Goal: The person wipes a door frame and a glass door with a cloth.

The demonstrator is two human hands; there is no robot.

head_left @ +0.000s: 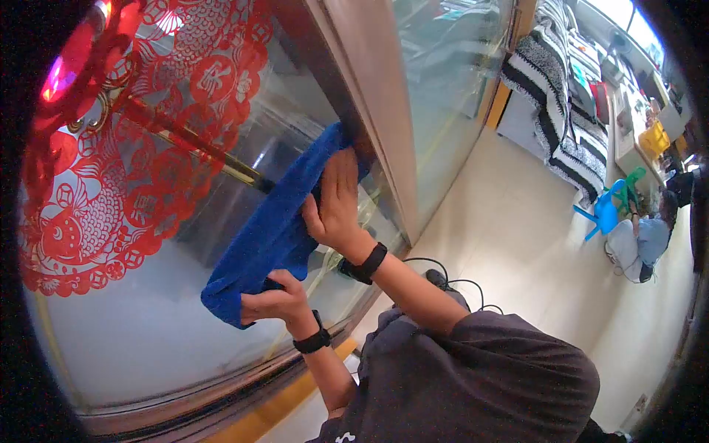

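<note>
A blue cloth (269, 232) lies stretched slantwise against the glass pane (148, 332) of a framed door. My right hand (336, 203) rests flat on the cloth's upper part, fingers extended and pressed to it near the door frame (373, 96). Lower down, my left hand (273, 301) grips the cloth's bottom end, with thumb and fingers closed on the fabric. Both wrists wear black bands. Red paper-cut decorations (77, 236) with fish cover the pane left of the cloth. A gold bar-like handle (240, 170) shows beside the cloth's left edge.
A second glass panel (443, 96) stands right of the frame. Black cables (465, 282) run over the pale floor (509, 229) near my feet. Farther right are a striped cover (546, 81), a blue stool (605, 210) and another person's legs (639, 244).
</note>
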